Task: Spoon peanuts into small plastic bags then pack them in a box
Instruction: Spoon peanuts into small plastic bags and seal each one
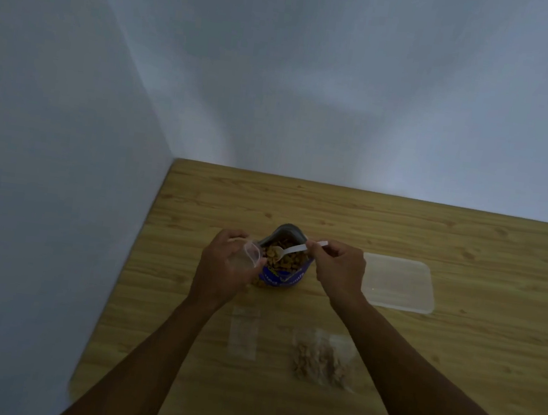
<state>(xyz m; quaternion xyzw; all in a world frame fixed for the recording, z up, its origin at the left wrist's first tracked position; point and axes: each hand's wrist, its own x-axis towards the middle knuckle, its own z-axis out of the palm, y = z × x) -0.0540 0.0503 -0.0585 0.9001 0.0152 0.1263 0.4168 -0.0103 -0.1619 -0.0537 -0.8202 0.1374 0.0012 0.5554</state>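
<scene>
A blue stand-up pouch of peanuts (285,260) is seen upright near the middle of the wooden table (451,384), its top pulled open so that the grey inner lining and the brown peanuts inside are exposed. A white plastic spoon (289,252) is dipped into the pouch mouth, bowl down among the peanuts, handle slanting up and to the right. The handle is pinched between thumb and fingertips of the right hand (339,272), which is closed narrowly around it just to the right of the pouch. A small clear plastic bag (250,255) is held open at the pouch's left edge by the left hand (223,270), fingers curled around it so that its mouth is turned toward the pouch; whether any peanuts are inside it cannot be told. Nearer the person, two further items are noted lying flat on the table: an empty-looking clear bag (243,333) to the left, and a small bag filled with peanuts (321,358) to the right of it, the two set apart from one another. A translucent rectangular plastic box (397,284) is placed just right of the right hand, partly hidden behind it; whether it is a lid or a shallow container cannot be told. The table is set into a corner of pale blue-grey walls (282,70). Both forearms are extended in from the lower edge of the view.
</scene>
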